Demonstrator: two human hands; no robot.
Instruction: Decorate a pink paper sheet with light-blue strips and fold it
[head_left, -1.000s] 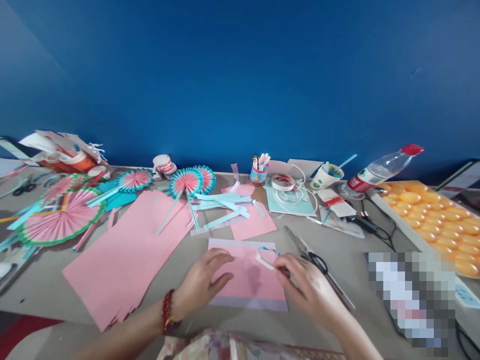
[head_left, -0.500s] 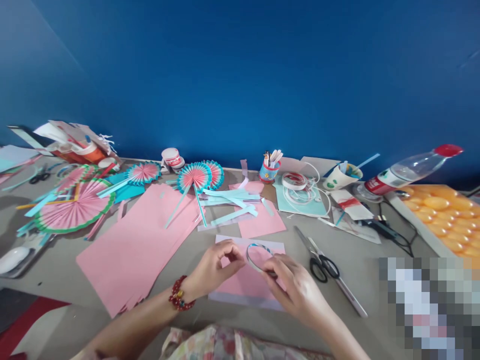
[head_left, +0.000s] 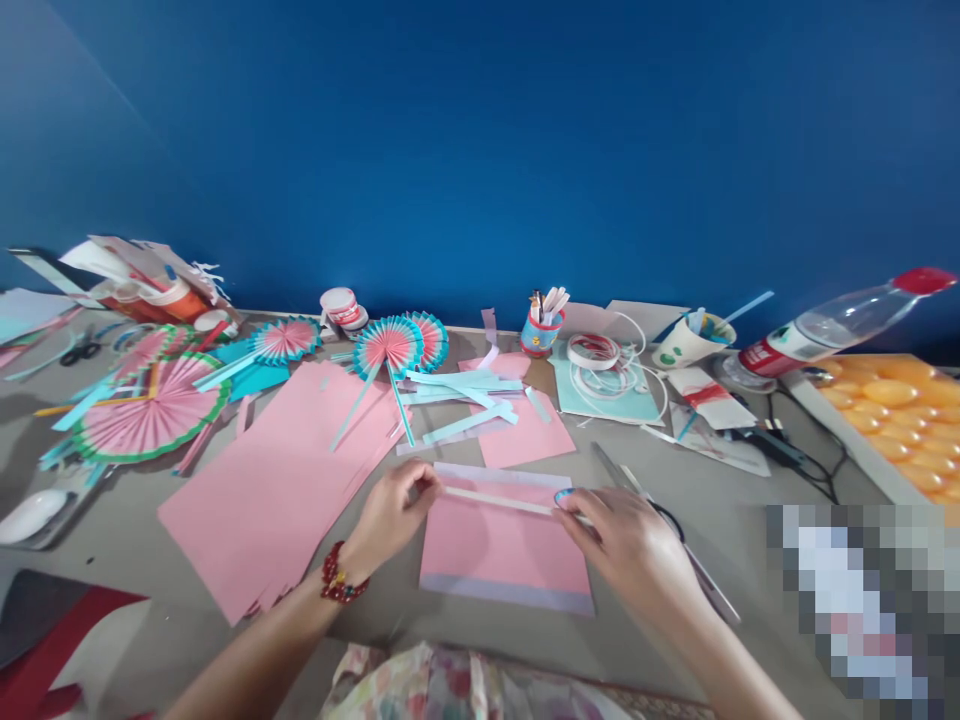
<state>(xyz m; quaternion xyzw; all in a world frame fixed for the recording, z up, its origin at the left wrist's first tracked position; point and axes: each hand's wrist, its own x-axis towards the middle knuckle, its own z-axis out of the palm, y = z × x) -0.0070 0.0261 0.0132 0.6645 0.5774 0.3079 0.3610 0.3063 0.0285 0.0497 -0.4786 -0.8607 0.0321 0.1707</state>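
My left hand (head_left: 401, 510) pinches the free end of a whitish tape strip (head_left: 495, 500). Stretched straight, the strip runs across to my right hand (head_left: 611, 520), whose fingers are closed round the tape roll (head_left: 564, 494); most of the roll is hidden, with only a bluish edge showing. Below the strip lies a pink sheet (head_left: 502, 550) with pale lilac bands along its far and near edges. Whether the tape touches the sheet I cannot tell. Partly covered by my right hand are scissors (head_left: 628, 477) and a slim silvery tool (head_left: 716, 585).
Pink sheets (head_left: 277, 480) lie at left, near pleated paper fans (head_left: 388, 350). Pale blue strips (head_left: 465, 390) are behind the work. A pen cup (head_left: 541, 330), coiled white cable (head_left: 607, 380), paper cup (head_left: 686, 345) and tilted plastic bottle (head_left: 817, 330) stand or lie along the back right.
My hands have moved apart, the left one leftward and the right one rightward. A length of tape now spans between them, drawn out from the roll.
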